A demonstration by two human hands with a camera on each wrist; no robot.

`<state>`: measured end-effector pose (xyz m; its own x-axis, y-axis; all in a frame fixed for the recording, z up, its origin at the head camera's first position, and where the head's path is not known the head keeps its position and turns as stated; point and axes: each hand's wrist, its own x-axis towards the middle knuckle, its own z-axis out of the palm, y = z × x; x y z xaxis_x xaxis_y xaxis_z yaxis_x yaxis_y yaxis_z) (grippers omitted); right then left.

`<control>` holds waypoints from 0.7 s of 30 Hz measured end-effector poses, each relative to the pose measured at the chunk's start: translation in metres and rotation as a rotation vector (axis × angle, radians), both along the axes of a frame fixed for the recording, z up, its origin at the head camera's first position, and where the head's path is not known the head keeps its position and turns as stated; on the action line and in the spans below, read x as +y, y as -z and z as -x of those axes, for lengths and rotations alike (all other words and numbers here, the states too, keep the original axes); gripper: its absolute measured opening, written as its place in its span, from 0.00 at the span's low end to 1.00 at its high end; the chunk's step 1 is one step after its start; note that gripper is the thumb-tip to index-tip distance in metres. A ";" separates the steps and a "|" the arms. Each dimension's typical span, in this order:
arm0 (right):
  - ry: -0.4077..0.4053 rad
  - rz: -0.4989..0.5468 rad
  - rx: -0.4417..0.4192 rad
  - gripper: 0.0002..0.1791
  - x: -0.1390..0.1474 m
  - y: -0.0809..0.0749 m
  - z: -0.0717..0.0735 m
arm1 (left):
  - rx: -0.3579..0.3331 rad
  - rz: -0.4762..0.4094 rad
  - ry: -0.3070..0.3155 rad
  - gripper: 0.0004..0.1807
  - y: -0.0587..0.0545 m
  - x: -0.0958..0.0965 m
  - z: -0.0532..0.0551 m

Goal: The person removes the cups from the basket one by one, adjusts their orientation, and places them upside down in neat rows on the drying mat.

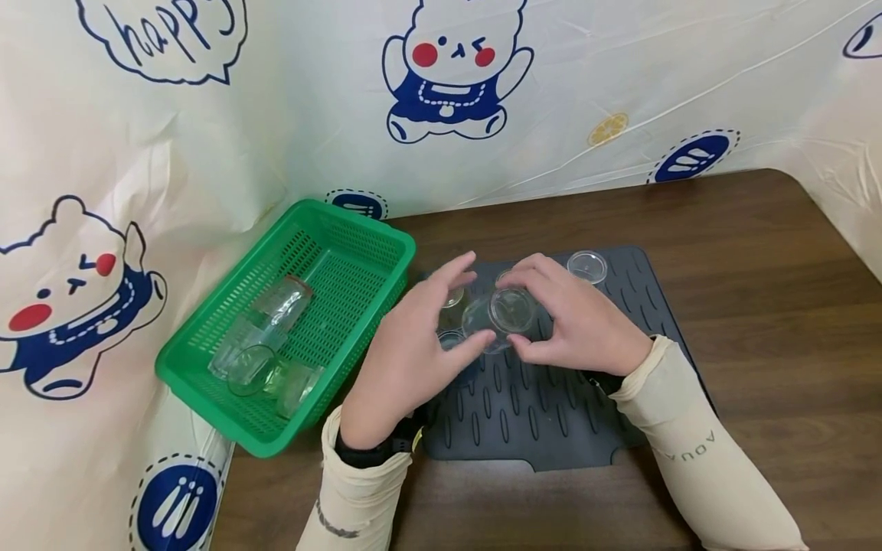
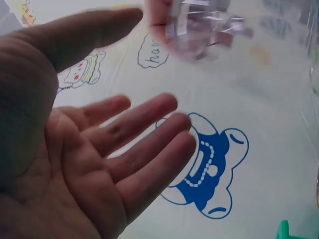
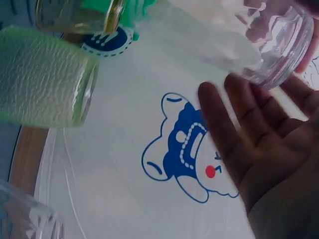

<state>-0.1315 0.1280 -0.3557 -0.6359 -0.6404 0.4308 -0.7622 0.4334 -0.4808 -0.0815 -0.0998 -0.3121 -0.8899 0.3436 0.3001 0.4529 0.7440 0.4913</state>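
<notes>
Head view: a clear glass is held by the right hand over the dark gray drying mat, tilted, with one round end turned up. That end is judged to be the base, since a thick base is seen close to the fingers in the right wrist view. The right fingers and thumb are curved about it in a pinch. The left hand is held at the left of the glass, its fingers and thumb spread and nearly straight, nothing gripped; whether the glass is touched by the thumb cannot be told.

On the mat: a small clear tumbler is placed at the far right. More glassware is partly hidden by the hands; a green textured tumbler and an amber-tinted glass are recorded in the right wrist view.

Left of the mat: in the green plastic basket, a tall clear glass and a greenish glass are laid among other clear pieces. Exact count is prevented by overlap.

Progress (judged): the work is taken to be partway. Several pieces are set on the mat, one is in hand, and a group is lying in the basket. If the mat is the destination, the held glass is yet to be set down and the basket pieces are left to be moved; direction is not established.
</notes>
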 end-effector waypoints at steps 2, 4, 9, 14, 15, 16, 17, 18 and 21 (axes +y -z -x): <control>0.041 -0.050 -0.011 0.30 0.001 0.001 0.001 | 0.014 -0.026 -0.043 0.44 0.000 -0.003 0.001; 0.074 -0.109 -0.056 0.30 0.001 0.004 0.001 | 0.023 -0.055 -0.080 0.43 0.000 -0.005 0.002; 0.123 -0.287 -0.218 0.30 0.000 0.010 0.001 | 0.016 -0.079 -0.124 0.41 0.000 -0.008 0.004; 0.144 -0.387 -0.298 0.30 -0.001 0.016 0.002 | -0.020 -0.059 -0.136 0.41 0.002 -0.009 0.006; 0.143 -0.394 -0.307 0.30 -0.001 0.017 0.002 | -0.028 -0.058 -0.136 0.41 0.002 -0.009 0.007; 0.142 -0.400 -0.316 0.30 -0.001 0.017 0.002 | -0.035 -0.056 -0.136 0.41 0.003 -0.009 0.007; 0.141 -0.407 -0.326 0.30 -0.001 0.018 0.002 | -0.043 -0.057 -0.135 0.40 0.003 -0.009 0.008; 0.141 -0.416 -0.334 0.30 -0.002 0.018 0.002 | -0.047 -0.054 -0.136 0.40 0.004 -0.010 0.008; 0.149 -0.445 -0.365 0.31 -0.003 0.020 0.002 | -0.057 -0.044 -0.141 0.41 0.005 -0.010 0.009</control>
<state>-0.1334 0.1247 -0.3761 -0.7891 -0.6019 -0.1227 -0.4971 0.7431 -0.4480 -0.0904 -0.1102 -0.3171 -0.9443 0.2018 0.2600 0.3162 0.7756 0.5464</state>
